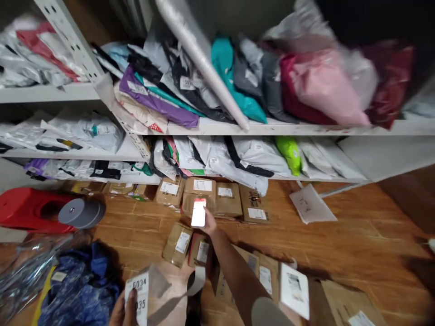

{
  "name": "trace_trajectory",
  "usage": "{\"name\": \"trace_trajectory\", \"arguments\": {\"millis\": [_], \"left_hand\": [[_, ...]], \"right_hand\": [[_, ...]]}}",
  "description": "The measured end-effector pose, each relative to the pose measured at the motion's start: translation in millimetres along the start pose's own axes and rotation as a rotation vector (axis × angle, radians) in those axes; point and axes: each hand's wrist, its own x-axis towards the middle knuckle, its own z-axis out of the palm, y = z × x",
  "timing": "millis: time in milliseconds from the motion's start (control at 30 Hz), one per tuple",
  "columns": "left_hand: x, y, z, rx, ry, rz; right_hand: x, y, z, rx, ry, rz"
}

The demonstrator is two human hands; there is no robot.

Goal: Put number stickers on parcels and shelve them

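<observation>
My right hand (pixel 210 222) is stretched out and closed around a smartphone (pixel 198 213) with a bright white screen. The phone is held over cardboard boxes (pixel 228 201) bearing white labels, lined up on the floor under the shelf. At the bottom left my left hand (pixel 125 310) pinches a strip of number labels (pixel 140 290); "5034" and "035" can be read on it. A loose tail of the label strip (pixel 197 281) curls away to the right. Below the phone lie two smaller labelled boxes (pixel 177 244).
White shelves (pixel 272 129) hold many plastic mailing bags, with a long wrapped roll (pixel 207 63) leaning across. A red stool (pixel 30 209), a grey round-topped object (pixel 79 213) and a blue plastic sack (pixel 81 290) stand left. More boxes (pixel 353 299) lie at lower right.
</observation>
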Motion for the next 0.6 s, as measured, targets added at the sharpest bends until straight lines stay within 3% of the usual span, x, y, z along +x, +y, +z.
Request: {"name": "trace_trajectory", "arguments": {"millis": [133,233,333,500,600], "left_hand": [[28.0,30.4,12.4,-0.045,-0.122,-0.02],[35.0,43.1,25.1,-0.168,-0.218,-0.078],[36.1,52.6,37.0,-0.237,-0.289,-0.067],[22.0,66.8,45.6,-0.234,-0.248,-0.03],[5.2,60.6,43.2,-0.221,-0.17,-0.06]], "right_hand": [[24.9,-14.3,-7.3,0.042,0.148,-0.11],[19.4,-15.5,-22.0,0.049,0.277,-0.152],[15.0,-25.8,-22.6,0.052,0.326,-0.198],[21.9,-50.2,-1.0,-0.001,0.313,-0.272],[14.5,-38.5,-5.0,-0.057,0.354,-0.231]]}}
